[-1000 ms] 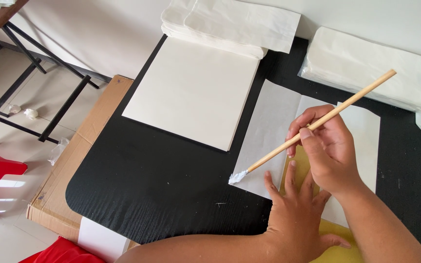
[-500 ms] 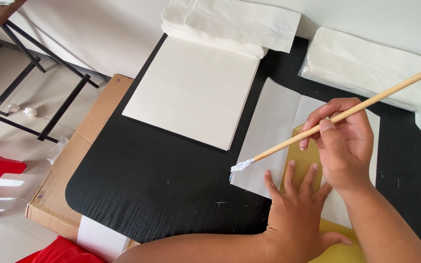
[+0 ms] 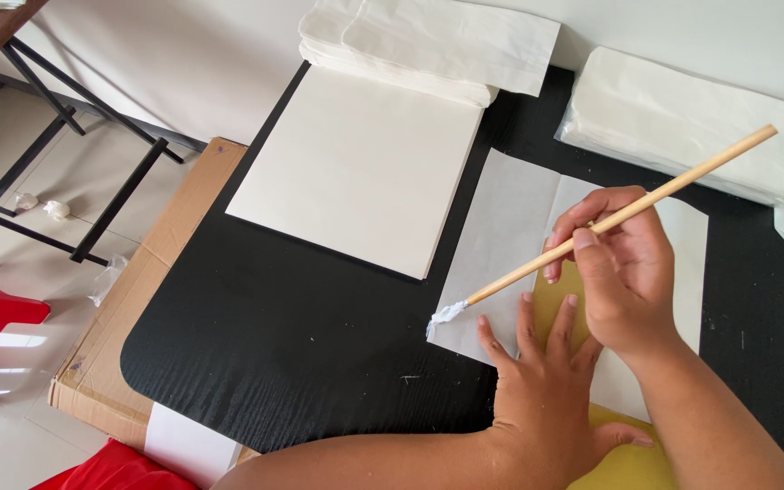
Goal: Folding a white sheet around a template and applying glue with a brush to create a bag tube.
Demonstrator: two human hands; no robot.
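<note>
Brush slants across the white sheet

Right hand point(image 3: 623, 272) grips the wooden brush point(image 3: 610, 222), its long axis running upper right to lower left, bristles at the paper sheet point(image 3: 510, 227) edge; left hand point(image 3: 546, 399) lies flat, open; bare black bench point(image 3: 301, 345) lies lower left.

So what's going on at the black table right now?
A person's right hand holds a wooden brush, its white-coated tip at the corner of a white paper sheet. The left hand presses flat on the sheet and a yellow board. Stacks of white paper lie farther back on the black table.
</note>
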